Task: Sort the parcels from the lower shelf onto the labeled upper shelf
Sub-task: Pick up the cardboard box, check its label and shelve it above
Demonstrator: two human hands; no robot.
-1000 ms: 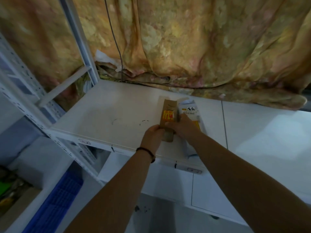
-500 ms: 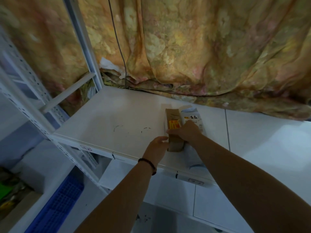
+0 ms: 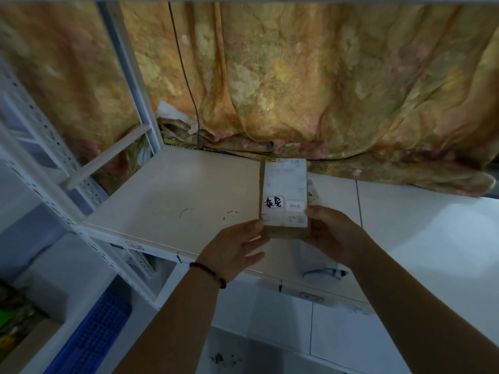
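Observation:
A brown cardboard parcel (image 3: pixel 283 195) with a white shipping label and black handwritten characters is held upright over the white upper shelf (image 3: pixel 175 201). My left hand (image 3: pixel 235 247) grips its lower left corner and my right hand (image 3: pixel 332 236) grips its lower right side. A flat white plastic mailer parcel (image 3: pixel 321 271) lies on the shelf under and behind my right hand, mostly hidden. Small labels (image 3: pixel 135 245) are stuck along the shelf's front edge.
A flowered yellow curtain (image 3: pixel 324 90) hangs behind the shelf. White metal uprights (image 3: pixel 129 76) frame the left side. A blue plastic crate (image 3: pixel 91 336) sits on the floor at lower left, beside more goods. A second white shelf board (image 3: pixel 421 238) continues to the right.
The brown parcel was turned from its narrow yellow-printed side so the labelled face shows, and lifted upright. Both hands shifted to its lower corners. The camera moved closer.

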